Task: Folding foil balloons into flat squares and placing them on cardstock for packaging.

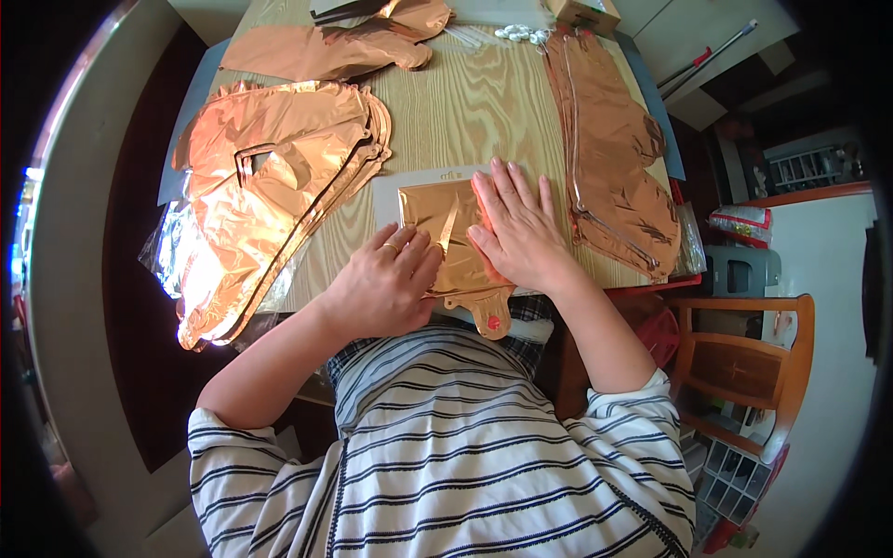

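A copper-coloured foil balloon, folded into a rectangle, lies on a pale card at the table's near edge. Its tab, with a red spot, hangs over that edge towards me. My right hand rests flat along the balloon's right side, fingers stretched out. Under its thumb side shows a strip of orange-red. My left hand is at the balloon's left side with bent fingers closed on the foil; its thumb is mostly hidden.
Flat foil balloons are stacked at the left, partly over the table edge. More foil lies along the right. At the far side are further foil, small white pieces and a box. A wooden chair stands right.
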Action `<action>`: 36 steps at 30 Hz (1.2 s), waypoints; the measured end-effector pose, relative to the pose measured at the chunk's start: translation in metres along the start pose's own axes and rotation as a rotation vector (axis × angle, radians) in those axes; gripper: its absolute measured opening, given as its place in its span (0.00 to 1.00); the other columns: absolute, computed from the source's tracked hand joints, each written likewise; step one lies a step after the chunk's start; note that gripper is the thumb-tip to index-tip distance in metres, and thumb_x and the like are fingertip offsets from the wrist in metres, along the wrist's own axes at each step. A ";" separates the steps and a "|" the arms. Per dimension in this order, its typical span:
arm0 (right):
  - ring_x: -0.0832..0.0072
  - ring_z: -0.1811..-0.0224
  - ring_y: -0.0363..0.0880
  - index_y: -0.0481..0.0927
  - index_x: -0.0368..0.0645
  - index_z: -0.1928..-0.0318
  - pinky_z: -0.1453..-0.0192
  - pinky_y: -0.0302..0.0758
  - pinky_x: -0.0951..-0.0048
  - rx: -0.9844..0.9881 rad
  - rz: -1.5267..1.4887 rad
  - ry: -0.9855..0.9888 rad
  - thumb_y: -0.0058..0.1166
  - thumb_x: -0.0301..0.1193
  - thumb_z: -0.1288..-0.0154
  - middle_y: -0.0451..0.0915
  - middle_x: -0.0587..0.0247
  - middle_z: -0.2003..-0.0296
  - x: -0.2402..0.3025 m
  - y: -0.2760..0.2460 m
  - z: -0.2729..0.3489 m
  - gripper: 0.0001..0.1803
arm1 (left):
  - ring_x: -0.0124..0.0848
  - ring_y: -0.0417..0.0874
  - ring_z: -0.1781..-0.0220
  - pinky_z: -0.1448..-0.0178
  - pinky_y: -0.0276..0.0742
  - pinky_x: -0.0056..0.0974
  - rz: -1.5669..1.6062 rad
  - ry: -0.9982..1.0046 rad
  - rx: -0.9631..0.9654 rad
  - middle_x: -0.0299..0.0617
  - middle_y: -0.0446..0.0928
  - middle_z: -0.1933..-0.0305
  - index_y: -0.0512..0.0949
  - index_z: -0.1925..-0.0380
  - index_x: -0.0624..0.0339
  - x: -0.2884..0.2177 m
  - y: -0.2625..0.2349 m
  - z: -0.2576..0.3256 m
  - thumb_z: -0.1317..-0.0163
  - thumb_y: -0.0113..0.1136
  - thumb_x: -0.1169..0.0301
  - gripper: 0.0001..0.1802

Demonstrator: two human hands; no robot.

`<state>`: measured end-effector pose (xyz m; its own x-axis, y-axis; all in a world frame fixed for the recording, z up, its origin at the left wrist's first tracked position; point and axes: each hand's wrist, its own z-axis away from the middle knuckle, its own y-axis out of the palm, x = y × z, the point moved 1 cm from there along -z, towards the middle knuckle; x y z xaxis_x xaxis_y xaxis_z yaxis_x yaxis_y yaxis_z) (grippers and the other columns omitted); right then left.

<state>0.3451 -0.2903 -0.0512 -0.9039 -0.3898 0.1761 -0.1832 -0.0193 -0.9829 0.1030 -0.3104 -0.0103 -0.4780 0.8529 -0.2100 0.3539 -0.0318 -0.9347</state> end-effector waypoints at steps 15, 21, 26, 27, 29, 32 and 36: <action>0.50 0.15 0.42 0.55 0.42 0.20 0.17 0.35 0.35 0.013 -0.026 -0.001 0.44 0.52 0.23 0.48 0.44 0.19 0.001 -0.003 0.000 0.41 | 0.47 0.79 0.41 0.27 0.70 0.56 0.070 0.035 -0.118 0.47 0.77 0.49 0.79 0.52 0.63 0.024 0.014 -0.009 0.56 0.72 0.61 0.30; 0.46 0.16 0.40 0.55 0.43 0.20 0.16 0.33 0.39 0.082 -0.089 -0.006 0.45 0.50 0.22 0.47 0.43 0.19 -0.003 -0.013 -0.005 0.40 | 0.50 0.79 0.38 0.30 0.71 0.56 0.126 -0.005 -0.103 0.51 0.77 0.42 0.79 0.46 0.63 0.033 0.021 -0.010 0.55 0.72 0.58 0.35; 0.49 0.32 0.72 0.78 0.39 0.38 0.28 0.66 0.50 -0.052 -0.419 0.056 0.48 0.44 0.24 0.74 0.39 0.36 -0.048 -0.041 -0.057 0.25 | 0.51 0.82 0.41 0.34 0.76 0.55 0.114 0.005 -0.147 0.52 0.80 0.45 0.80 0.49 0.64 0.032 0.018 -0.013 0.47 0.66 0.68 0.24; 0.50 0.38 0.79 0.83 0.39 0.44 0.34 0.75 0.53 -0.109 -0.593 0.104 0.50 0.41 0.25 0.80 0.40 0.41 -0.069 -0.047 -0.079 0.22 | 0.51 0.83 0.41 0.34 0.76 0.55 0.109 0.000 -0.141 0.52 0.80 0.45 0.80 0.49 0.64 0.032 0.017 -0.013 0.47 0.66 0.69 0.23; 0.50 0.56 0.85 0.88 0.41 0.59 0.52 0.81 0.55 -0.359 -0.387 0.115 0.54 0.35 0.30 0.86 0.47 0.58 -0.118 -0.058 -0.131 0.13 | 0.51 0.83 0.41 0.34 0.76 0.55 0.111 -0.003 -0.130 0.52 0.80 0.44 0.80 0.49 0.64 0.032 0.017 -0.014 0.47 0.67 0.69 0.23; 0.53 0.56 0.85 0.89 0.45 0.60 0.50 0.80 0.56 -0.523 -0.215 0.224 0.59 0.34 0.33 0.85 0.50 0.60 -0.189 -0.052 -0.200 0.10 | 0.51 0.84 0.42 0.35 0.79 0.53 0.114 0.002 -0.156 0.52 0.81 0.46 0.82 0.51 0.64 0.032 0.018 -0.016 0.45 0.68 0.69 0.21; 0.52 0.56 0.85 0.89 0.47 0.62 0.50 0.80 0.54 -0.602 -0.138 0.308 0.58 0.35 0.35 0.86 0.51 0.60 -0.249 -0.054 -0.253 0.10 | 0.50 0.84 0.41 0.35 0.80 0.53 0.113 -0.012 -0.177 0.52 0.82 0.46 0.82 0.52 0.64 0.032 0.020 -0.015 0.43 0.70 0.68 0.19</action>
<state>0.4824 0.0410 -0.0280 -0.9093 -0.1396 0.3920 -0.4065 0.4995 -0.7650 0.1065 -0.2756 -0.0311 -0.4367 0.8427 -0.3150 0.5413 -0.0336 -0.8402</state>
